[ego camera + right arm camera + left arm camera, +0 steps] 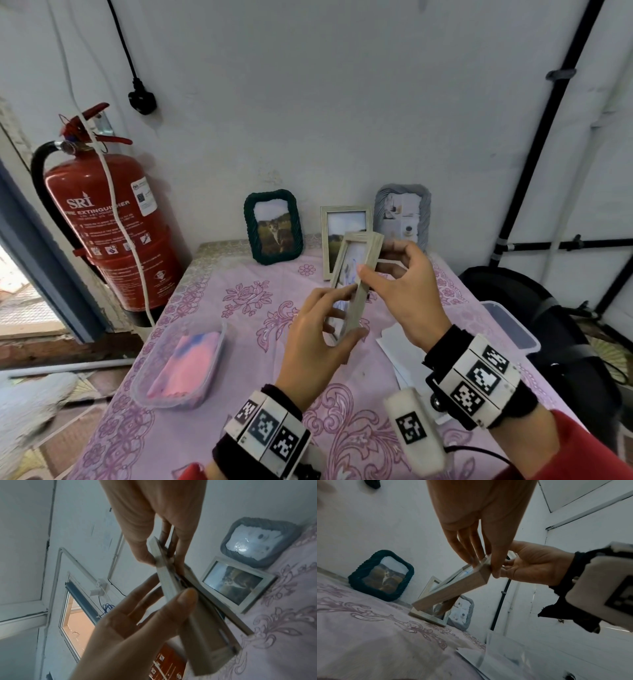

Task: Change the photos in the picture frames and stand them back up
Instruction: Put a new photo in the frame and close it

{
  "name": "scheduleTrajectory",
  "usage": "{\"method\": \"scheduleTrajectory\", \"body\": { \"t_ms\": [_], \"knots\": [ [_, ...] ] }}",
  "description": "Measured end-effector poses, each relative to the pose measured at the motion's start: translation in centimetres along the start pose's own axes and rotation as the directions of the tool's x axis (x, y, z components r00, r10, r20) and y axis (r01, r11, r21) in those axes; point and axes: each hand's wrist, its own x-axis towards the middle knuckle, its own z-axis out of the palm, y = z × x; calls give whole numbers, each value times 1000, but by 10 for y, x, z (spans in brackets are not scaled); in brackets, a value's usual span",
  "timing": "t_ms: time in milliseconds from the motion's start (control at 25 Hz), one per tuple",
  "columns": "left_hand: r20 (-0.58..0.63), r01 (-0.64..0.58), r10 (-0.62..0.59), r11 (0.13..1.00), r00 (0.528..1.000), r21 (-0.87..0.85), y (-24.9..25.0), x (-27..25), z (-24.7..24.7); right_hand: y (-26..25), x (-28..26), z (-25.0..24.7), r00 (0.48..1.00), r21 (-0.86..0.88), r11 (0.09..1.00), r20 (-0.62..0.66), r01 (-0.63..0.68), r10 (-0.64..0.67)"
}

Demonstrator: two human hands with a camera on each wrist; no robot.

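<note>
I hold a light wooden picture frame (356,308) tilted in the air above the pink tablecloth (239,325). My left hand (342,313) pinches its lower end between thumb and fingers. My right hand (376,260) grips the upper part, thumb on the front edge and fingers behind. A pale photo with blue marks (349,263) shows inside the frame. In the left wrist view the left hand (485,566) pinches a corner of the frame (450,589). In the right wrist view the right hand (162,559) clamps the thin frame (202,635) edge-on.
Against the back wall stand a dark green frame (273,228), a light wooden frame (342,222) and a grey frame (404,216). A clear tub with pink cloth (185,366) sits left, white papers (400,349) and a plastic lid (513,325) right. A red fire extinguisher (109,222) stands left of the table.
</note>
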Motion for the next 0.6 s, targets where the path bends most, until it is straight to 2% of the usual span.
{"method": "scheduleTrajectory", "body": {
  "t_ms": [120, 280, 360, 480, 600],
  "knots": [
    [-14, 16, -16, 1000, 1000, 19, -10, 3, -1, 3, 2, 0, 1000, 16, 1000, -5, -2, 2],
    [-122, 140, -137, 990, 983, 17, -30, 11, -16, 5, 2, -4, 999, 82, 996, 39, -38, 35],
    [-126, 235, -245, 968, 961, -89, -39, 13, -22, 7, 1, -6, 998, 127, 990, 44, -60, 55],
    [-55, 340, -375, 885, 926, -317, -46, 14, -28, 9, 2, -6, 991, 213, 969, 58, -127, 118],
    [34, 357, -387, 808, 921, -469, -45, 10, -33, 11, 5, -7, 977, 327, 921, 87, -211, 193]
  ]
}}
